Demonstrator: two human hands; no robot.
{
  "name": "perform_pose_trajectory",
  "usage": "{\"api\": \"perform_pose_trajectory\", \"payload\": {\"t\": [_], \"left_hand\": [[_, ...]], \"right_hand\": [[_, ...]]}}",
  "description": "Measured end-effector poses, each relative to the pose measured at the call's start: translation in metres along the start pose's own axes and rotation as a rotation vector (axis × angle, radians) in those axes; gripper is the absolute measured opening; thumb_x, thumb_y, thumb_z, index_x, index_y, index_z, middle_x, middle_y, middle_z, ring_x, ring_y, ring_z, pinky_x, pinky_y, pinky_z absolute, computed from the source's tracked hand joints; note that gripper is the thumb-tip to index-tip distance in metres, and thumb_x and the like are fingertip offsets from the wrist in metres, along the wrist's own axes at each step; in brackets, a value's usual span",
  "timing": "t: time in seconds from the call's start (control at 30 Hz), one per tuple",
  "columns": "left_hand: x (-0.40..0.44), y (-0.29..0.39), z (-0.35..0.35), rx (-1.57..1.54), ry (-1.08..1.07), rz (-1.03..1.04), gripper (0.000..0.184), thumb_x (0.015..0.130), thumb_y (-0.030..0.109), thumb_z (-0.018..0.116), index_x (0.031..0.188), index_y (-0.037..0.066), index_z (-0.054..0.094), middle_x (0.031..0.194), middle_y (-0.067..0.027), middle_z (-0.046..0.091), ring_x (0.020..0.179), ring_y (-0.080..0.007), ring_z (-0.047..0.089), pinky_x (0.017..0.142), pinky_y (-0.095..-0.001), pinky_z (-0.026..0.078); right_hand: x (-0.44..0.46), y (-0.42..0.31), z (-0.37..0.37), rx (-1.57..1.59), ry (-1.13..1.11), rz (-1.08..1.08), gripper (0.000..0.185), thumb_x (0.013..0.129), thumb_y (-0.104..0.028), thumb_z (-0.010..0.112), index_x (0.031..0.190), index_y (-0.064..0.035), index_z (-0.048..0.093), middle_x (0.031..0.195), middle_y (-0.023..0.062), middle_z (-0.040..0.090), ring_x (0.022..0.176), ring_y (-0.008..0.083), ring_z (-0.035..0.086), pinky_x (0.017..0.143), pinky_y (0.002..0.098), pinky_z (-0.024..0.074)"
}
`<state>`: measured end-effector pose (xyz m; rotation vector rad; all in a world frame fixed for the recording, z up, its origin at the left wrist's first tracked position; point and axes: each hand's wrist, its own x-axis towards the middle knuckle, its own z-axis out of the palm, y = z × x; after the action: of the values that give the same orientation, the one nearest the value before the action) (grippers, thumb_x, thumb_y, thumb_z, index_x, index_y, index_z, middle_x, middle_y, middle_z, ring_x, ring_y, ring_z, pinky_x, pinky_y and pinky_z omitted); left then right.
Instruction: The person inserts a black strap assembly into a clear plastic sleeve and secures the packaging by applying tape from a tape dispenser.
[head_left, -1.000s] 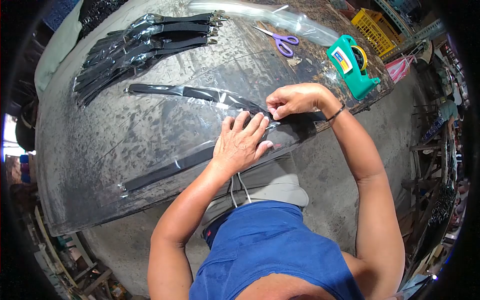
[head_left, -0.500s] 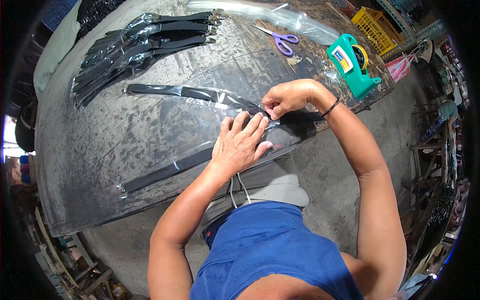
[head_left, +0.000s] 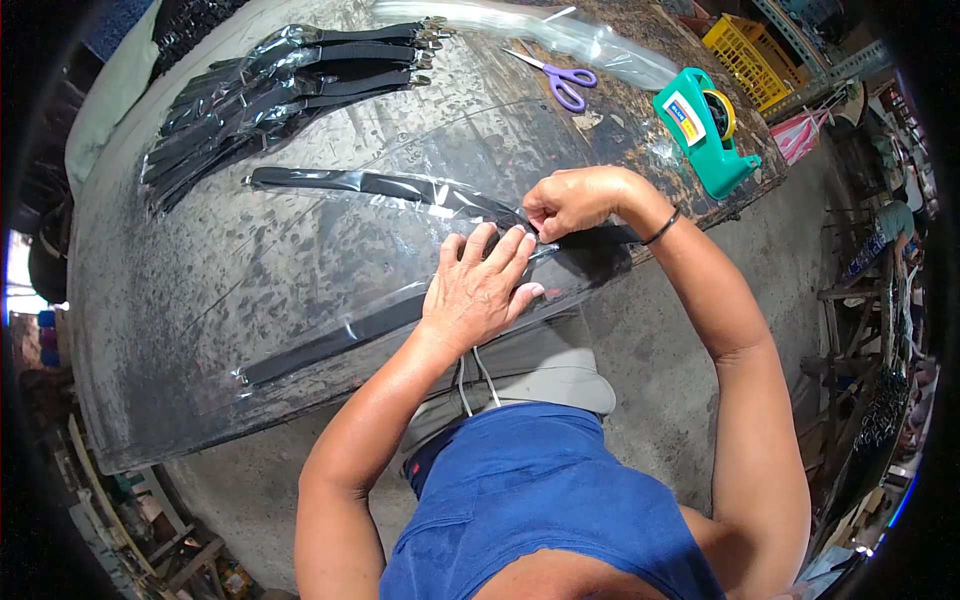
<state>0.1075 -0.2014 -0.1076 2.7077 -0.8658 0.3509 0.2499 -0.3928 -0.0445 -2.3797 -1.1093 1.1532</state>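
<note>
My left hand (head_left: 482,283) lies flat with fingers spread, pressing clear plastic wrap and black straps on the table. Just right of its fingertips, my right hand (head_left: 572,202) is pinched at the wrap's edge; what lies between its fingertips is too small to make out. One black strap in plastic (head_left: 335,180) runs leftward from my hands. A second black strap (head_left: 340,335) stretches toward the lower left, partly under my left hand. Dark strap also shows below my right wrist.
On the table (head_left: 230,290) are a pile of wrapped black straps with metal clips (head_left: 290,80), purple scissors (head_left: 567,84), a green tape dispenser (head_left: 700,130) and long clear plastic sleeves (head_left: 600,45). Beyond the table stands a yellow crate (head_left: 752,62). Another person is at the far right.
My right hand has shifted very slightly to the left while still pinched. My left hand has stayed almost in place.
</note>
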Motion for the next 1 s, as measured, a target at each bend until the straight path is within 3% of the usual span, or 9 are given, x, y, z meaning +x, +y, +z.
{"api": "perform_pose_trajectory", "payload": {"t": [0.13, 0.2, 0.37, 0.43, 0.6, 0.7, 0.8, 0.87, 1.0], "left_hand": [[-0.001, 0.0, 0.001, 0.014, 0.007, 0.003, 0.058, 0.093, 0.05, 0.057, 0.137, 0.012, 0.055, 0.14, -0.005, 0.053, 0.127, -0.0291, 0.045, 0.101, -0.0489, 0.033], [-0.001, -0.001, 0.001, 0.011, 0.006, 0.003, 0.058, 0.093, 0.05, 0.058, 0.137, 0.012, 0.055, 0.14, -0.005, 0.053, 0.127, -0.0291, 0.045, 0.101, -0.0489, 0.034], [-0.001, -0.001, 0.001, 0.0, 0.016, 0.009, 0.058, 0.092, 0.049, 0.059, 0.137, 0.012, 0.056, 0.139, -0.0047, 0.054, 0.127, -0.0291, 0.045, 0.1, -0.0488, 0.034], [-0.001, -0.001, 0.001, -0.005, 0.031, 0.005, 0.057, 0.092, 0.049, 0.059, 0.136, 0.012, 0.056, 0.139, -0.0043, 0.054, 0.126, -0.0289, 0.045, 0.1, -0.0485, 0.034], [-0.001, 0.0, 0.0, -0.005, 0.045, 0.0, 0.057, 0.091, 0.048, 0.06, 0.135, 0.012, 0.057, 0.139, -0.0043, 0.055, 0.125, -0.0288, 0.045, 0.1, -0.0477, 0.034], [-0.002, -0.001, 0.0, -0.012, 0.049, -0.002, 0.056, 0.091, 0.048, 0.06, 0.134, 0.012, 0.057, 0.138, -0.0044, 0.055, 0.125, -0.0288, 0.045, 0.101, -0.0476, 0.034], [-0.001, 0.0, 0.0, -0.027, 0.048, -0.004, 0.056, 0.091, 0.048, 0.061, 0.134, 0.012, 0.057, 0.138, -0.0045, 0.055, 0.126, -0.029, 0.045, 0.101, -0.0477, 0.034], [-0.001, 0.0, 0.0, -0.038, 0.046, -0.006, 0.056, 0.091, 0.047, 0.061, 0.134, 0.012, 0.057, 0.138, -0.0046, 0.055, 0.126, -0.0291, 0.045, 0.101, -0.0479, 0.034], [-0.002, 0.0, 0.001, -0.026, 0.046, 0.001, 0.057, 0.091, 0.048, 0.061, 0.134, 0.011, 0.057, 0.138, -0.0053, 0.055, 0.126, -0.0292, 0.045, 0.101, -0.0479, 0.033]], "right_hand": [[0.0, -0.003, 0.009, -0.057, 0.071, 0.011, 0.022, 0.082, -0.021, 0.073, 0.089, -0.0022, 0.065, 0.081, 0.0139, 0.069, 0.079, 0.0306, 0.066, 0.071, 0.0423, 0.0505], [0.0, -0.008, 0.014, -0.14, 0.145, 0.067, 0.025, 0.078, -0.023, 0.074, 0.095, -0.0053, 0.07, 0.093, 0.0171, 0.072, 0.092, 0.0365, 0.068, 0.079, 0.0443, 0.0535], [-0.008, -0.016, 0.018, -0.145, 0.18, 0.199, 0.031, 0.078, -0.026, 0.076, 0.098, -0.0048, 0.067, 0.097, 0.0174, 0.072, 0.097, 0.0381, 0.068, 0.082, 0.0459, 0.0536], [-0.016, -0.014, 0.023, -0.166, 0.433, 0.267, 0.039, 0.079, -0.027, 0.076, 0.106, -0.0048, 0.061, 0.102, 0.0178, 0.07, 0.1, 0.04, 0.066, 0.085, 0.0466, 0.0518], [-0.035, 0.007, 0.04, 0.057, 0.587, 0.201, 0.036, 0.083, -0.024, 0.072, 0.109, -0.0042, 0.056, 0.105, 0.0191, 0.065, 0.106, 0.0392, 0.062, 0.088, 0.0465, 0.0487], [-0.046, 0.007, 0.066, -0.131, 1.01, 0.047, 0.039, 0.086, -0.017, 0.068, 0.122, -0.0055, 0.057, 0.111, 0.0157, 0.06, 0.109, 0.0379, 0.056, 0.093, 0.0442, 0.0461], [-0.05, -0.011, 0.09, -0.388, 0.993, -0.024, 0.062, 0.084, -0.033, 0.073, 0.138, -0.0115, 0.053, 0.136, 0.015, 0.052, 0.128, 0.0394, 0.045, 0.104, 0.0505, 0.0389], [-0.049, -0.015, 0.11, -0.51, 0.813, 0.084, 0.073, 0.085, -0.051, 0.067, 0.146, -0.0148, 0.047, 0.152, 0.0125, 0.041, 0.141, 0.0404, 0.032, 0.112, 0.0629, 0.0261], [-0.049, -0.013, 0.113, -0.416, 0.718, 0.168, 0.076, 0.087, -0.055, 0.064, 0.149, -0.0147, 0.044, 0.157, 0.0122, 0.035, 0.145, 0.0415, 0.026, 0.115, 0.0643, 0.0206]]}}
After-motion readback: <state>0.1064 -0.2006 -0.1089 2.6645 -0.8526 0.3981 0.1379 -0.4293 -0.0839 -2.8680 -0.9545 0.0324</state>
